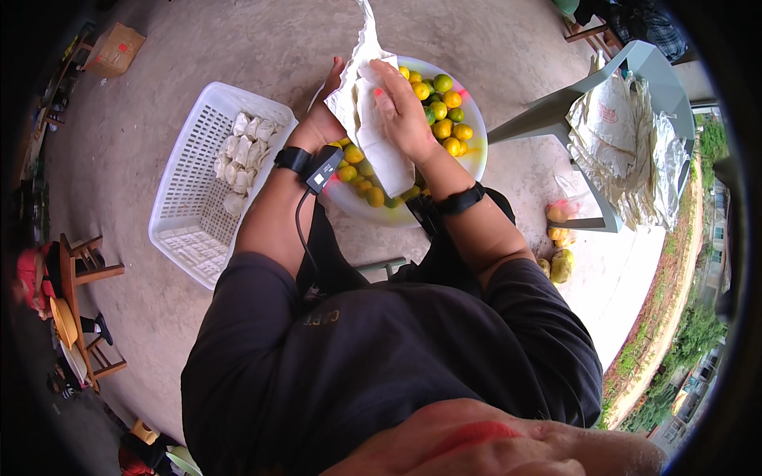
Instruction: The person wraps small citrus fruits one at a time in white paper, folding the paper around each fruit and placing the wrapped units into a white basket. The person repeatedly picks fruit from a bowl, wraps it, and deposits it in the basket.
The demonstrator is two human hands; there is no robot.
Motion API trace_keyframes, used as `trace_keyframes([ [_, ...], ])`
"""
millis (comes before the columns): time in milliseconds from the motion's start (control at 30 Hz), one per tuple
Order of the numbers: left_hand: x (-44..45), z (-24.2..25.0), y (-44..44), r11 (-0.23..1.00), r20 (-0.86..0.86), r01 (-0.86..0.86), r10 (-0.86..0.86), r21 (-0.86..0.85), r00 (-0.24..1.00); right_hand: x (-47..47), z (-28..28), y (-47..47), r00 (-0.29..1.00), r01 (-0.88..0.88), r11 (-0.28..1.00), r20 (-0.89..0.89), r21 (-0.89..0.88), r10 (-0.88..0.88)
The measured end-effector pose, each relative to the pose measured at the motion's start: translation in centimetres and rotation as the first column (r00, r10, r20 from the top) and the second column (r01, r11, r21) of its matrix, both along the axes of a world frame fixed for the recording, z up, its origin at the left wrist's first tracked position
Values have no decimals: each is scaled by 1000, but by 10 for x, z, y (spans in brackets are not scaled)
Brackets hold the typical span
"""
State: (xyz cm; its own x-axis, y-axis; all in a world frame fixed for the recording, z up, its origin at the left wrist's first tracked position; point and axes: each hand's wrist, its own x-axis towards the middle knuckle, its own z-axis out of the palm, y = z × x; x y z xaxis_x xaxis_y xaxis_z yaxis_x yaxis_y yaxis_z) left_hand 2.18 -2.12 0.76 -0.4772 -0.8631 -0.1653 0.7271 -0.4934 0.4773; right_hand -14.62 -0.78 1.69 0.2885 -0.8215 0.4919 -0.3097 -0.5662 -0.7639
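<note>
Creased white paper point(376, 128) stands out between my two hands above a round basin, its long torn-looking strip sticking up past my fingers. My left hand point(324, 122) holds it from the left, with most of the fingers hidden behind the sheet. From the right, my right hand point(406, 119) grips the paper, its fingers pressed along the surface. Whether anything lies inside the folds cannot be seen. Below, the pale basin point(476, 157) holds many small green and yellow-orange citrus fruits point(443, 110), partly covered by my hands and the paper.
A white perforated plastic basket point(178, 178) with several paper-wrapped bundles point(243, 149) stands at left. At right, a grey plastic stool point(536, 116) carries a stack of papers point(607, 128). Larger yellow fruits point(561, 266) lie on the floor beside it. A cardboard box point(116, 49) and a seated person point(38, 276) are farther left.
</note>
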Motion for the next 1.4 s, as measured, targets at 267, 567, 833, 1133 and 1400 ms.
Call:
trace_keyframes([
  [267, -7, -5, -2, 1000, 160, -19, 15, 25, 987, -7, -4, -16, 976, 103, 880, 121, 464, -179],
  [567, -10, -57, -16, 975, 343, -12, 89, -221, 935, -5, -15, -15, 967, 125, 879, 143, 460, -213],
  [833, -19, -19, -10, 982, -52, -152, 147, -112, 988, -15, -30, -41, 888, 111, 924, 382, 367, -258],
  [1133, 2, -12, -8, 956, 110, -154, 186, -250, 976, -19, -15, -42, 888, 158, 924, 359, 347, -287],
  [1400, 14, -28, -11, 913, 445, -108, 292, -394, 846, -28, -24, -51, 924, 293, 929, 185, 225, -336],
])
